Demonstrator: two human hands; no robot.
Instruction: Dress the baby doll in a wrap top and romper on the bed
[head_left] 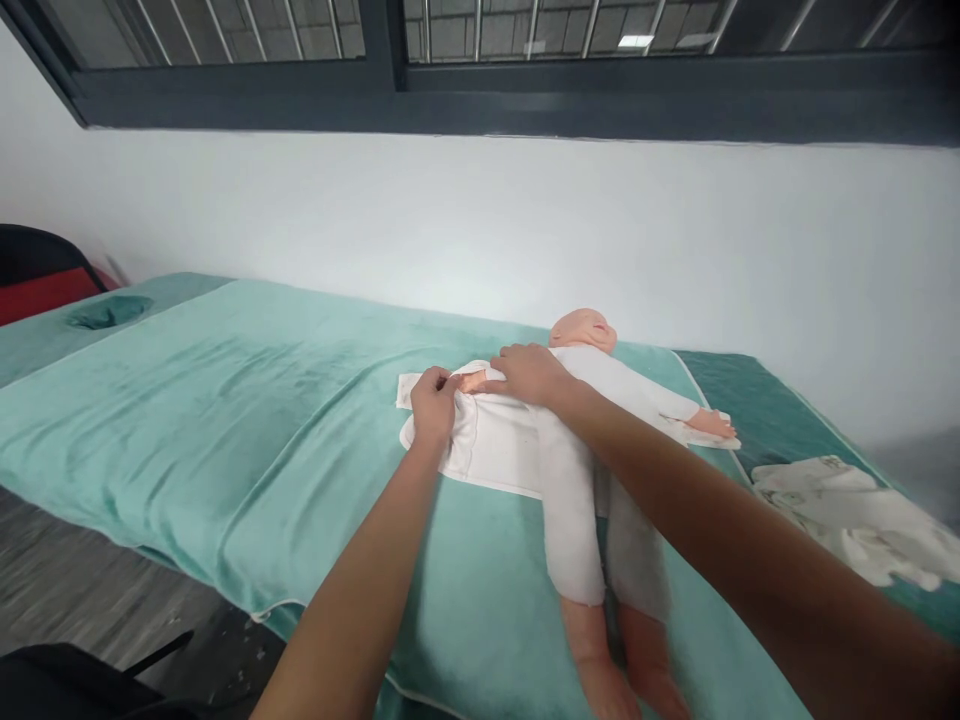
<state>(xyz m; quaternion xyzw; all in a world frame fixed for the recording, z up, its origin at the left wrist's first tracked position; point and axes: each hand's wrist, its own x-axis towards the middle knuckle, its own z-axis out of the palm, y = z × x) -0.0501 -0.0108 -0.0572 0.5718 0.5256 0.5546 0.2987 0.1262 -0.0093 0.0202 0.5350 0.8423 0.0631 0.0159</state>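
Note:
A baby doll [574,470] in white clothing lies on its back on a teal-covered bed [247,420]. One of its arms stretches left over a spread white garment [499,455], and its small hand [472,381] shows between my two hands. My left hand [435,405] is closed, thumb and fingers pinching the white garment's cloth by the doll's fingers. Across the doll's outstretched arm lies my right hand [529,374], its thumb and fingers around the arm near the wrist. The other doll hand [714,424] rests at the right on white cloth.
Crumpled white patterned cloth [855,510] lies at the bed's right end. A white wall [337,220] and a barred window [480,95] stand behind the bed. At far left is a red and black chair [45,275]. The bed's near edge drops to a dark floor [112,580].

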